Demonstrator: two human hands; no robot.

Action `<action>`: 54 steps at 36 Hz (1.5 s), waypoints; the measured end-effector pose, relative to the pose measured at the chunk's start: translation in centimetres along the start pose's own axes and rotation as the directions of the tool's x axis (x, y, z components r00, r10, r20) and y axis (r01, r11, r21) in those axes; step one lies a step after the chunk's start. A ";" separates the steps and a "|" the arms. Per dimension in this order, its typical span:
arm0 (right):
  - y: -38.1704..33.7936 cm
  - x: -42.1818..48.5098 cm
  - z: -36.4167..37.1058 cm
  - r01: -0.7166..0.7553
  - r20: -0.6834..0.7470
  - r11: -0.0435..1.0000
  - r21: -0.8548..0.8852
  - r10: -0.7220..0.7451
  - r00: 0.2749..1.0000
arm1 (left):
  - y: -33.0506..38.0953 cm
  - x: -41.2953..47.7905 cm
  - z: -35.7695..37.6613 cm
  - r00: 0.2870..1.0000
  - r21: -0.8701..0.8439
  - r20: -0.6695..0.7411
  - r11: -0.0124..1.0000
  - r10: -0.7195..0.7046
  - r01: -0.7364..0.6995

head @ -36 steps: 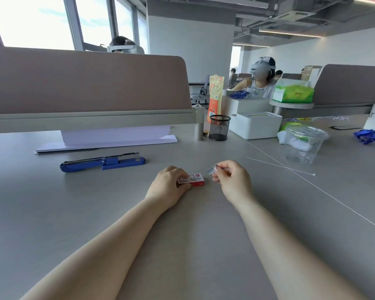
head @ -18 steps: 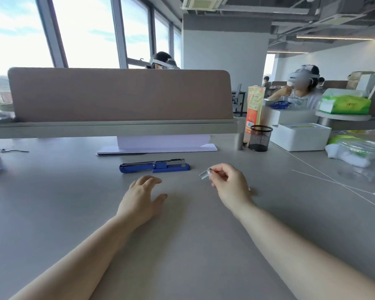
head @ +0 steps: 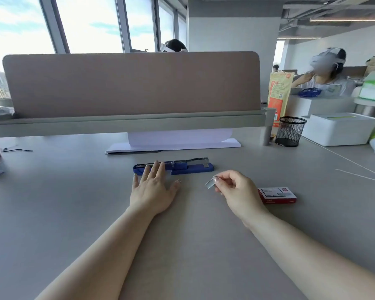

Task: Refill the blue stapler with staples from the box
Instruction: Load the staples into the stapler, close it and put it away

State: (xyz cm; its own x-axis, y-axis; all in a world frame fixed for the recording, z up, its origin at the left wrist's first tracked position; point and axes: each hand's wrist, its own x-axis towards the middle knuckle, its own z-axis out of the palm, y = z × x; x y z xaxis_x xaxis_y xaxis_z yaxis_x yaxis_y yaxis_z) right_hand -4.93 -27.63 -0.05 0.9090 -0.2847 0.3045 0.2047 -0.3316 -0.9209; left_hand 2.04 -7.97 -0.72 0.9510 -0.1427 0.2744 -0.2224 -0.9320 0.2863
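Left hand [head: 152, 191] has reached the stapler [head: 175, 166]; box [head: 277, 195] beside right hand [head: 236, 190].

Bare desk [head: 74, 202] surrounds the blue stapler [head: 173, 166]; only the left hand [head: 152, 191] overlaps its near edge.

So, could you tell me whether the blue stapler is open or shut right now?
Open. The blue stapler lies flat on the desk with its metal staple channel exposed along the top, beside the left hand.
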 end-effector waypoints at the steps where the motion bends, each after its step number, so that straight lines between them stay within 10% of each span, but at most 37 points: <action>1: 0.0 0.0 0.0 -0.005 0.007 1.000 0.007 0.005 1.000 | 0.0 0.1 0.1 1.000 0.019 0.007 1.000 -0.013 0.012; 54: -2.2 -2.4 -0.4 -0.029 0.035 0.971 0.239 0.021 0.999 | 0.3 -8.7 -3.5 0.994 0.128 0.010 0.986 0.106 -0.106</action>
State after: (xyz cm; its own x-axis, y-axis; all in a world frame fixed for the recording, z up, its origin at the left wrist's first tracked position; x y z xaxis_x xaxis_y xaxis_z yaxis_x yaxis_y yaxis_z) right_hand -7.66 -26.59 1.33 0.9252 -0.2598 0.2765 0.2594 -0.0988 -0.9607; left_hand -7.08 -5.88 0.22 0.9241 -0.2437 0.2943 -0.2927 -0.9466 0.1354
